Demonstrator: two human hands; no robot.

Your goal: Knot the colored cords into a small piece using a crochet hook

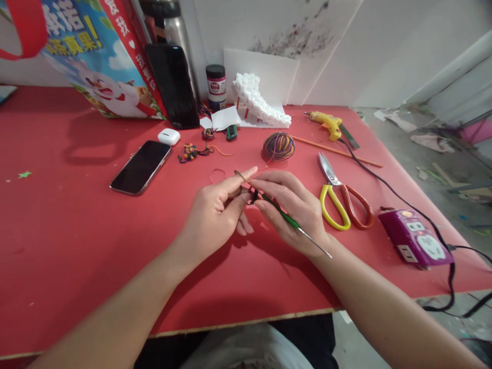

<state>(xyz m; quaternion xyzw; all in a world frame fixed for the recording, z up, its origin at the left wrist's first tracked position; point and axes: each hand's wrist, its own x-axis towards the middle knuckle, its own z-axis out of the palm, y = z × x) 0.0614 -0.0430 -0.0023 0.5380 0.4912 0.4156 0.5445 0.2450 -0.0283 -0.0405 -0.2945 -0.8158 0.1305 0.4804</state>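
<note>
Printed bag (90,59) = main readable item. Front, top: white 承诺. Yellow line below: ends 真果!, start unclear. Bag's red strip (135,54): white 爱我, white heart, then 我爱你, last characters blurry. Jar (216,87) right of bag: label characters too small. Purple power block (415,238), far right of bag, nearer camera: label print illegible.

The table (96,246) is red, its front edge a bare tan. Along the back stand a bag (115,77), an upright phone (172,84) and a bumpy white model (261,105). Farther forward lie a second phone (141,167), a white case (169,136) just beside it, a yarn ball (279,146), a thin stick (338,151), a glue gun (326,124), scissors (335,182) (one handle yellow, the other orange-red) and a purple socket block (417,236). A green star (25,175) lies far left.
</note>
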